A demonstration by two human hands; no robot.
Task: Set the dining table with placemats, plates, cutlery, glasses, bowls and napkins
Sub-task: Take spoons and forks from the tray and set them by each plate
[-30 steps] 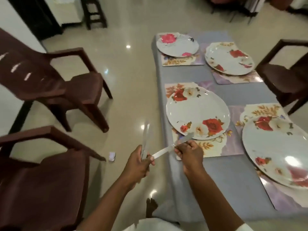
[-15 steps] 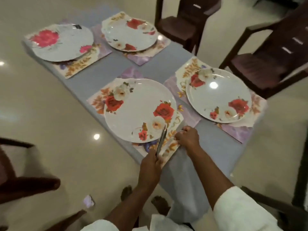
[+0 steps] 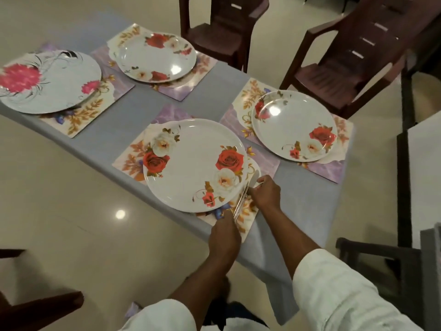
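Observation:
A grey-clothed table [image 3: 148, 108] carries several floral placemats, each with a flowered plate. The nearest plate [image 3: 191, 163] sits on a placemat [image 3: 130, 161] at the table's near edge. My right hand [image 3: 265, 193] pinches a knife [image 3: 253, 178] lying on the placemat by that plate's right rim. My left hand [image 3: 224, 235] grips a bundle of metal cutlery [image 3: 239, 204], its ends pointing up over the placemat beside the knife. Other plates: right [image 3: 294, 125], far middle [image 3: 156, 57], far left [image 3: 47, 81].
Dark brown plastic chairs stand beyond the table [image 3: 222, 22] and at the right [image 3: 353, 58]; another chair arm [image 3: 372, 254] is at the lower right, one at the lower left [image 3: 40, 306]. Glossy tiled floor [image 3: 71, 223] lies left of the table.
My view swung round to face the table. Both hands came from beside the table onto the near placemat, and the knife in my right hand now lies beside the plate.

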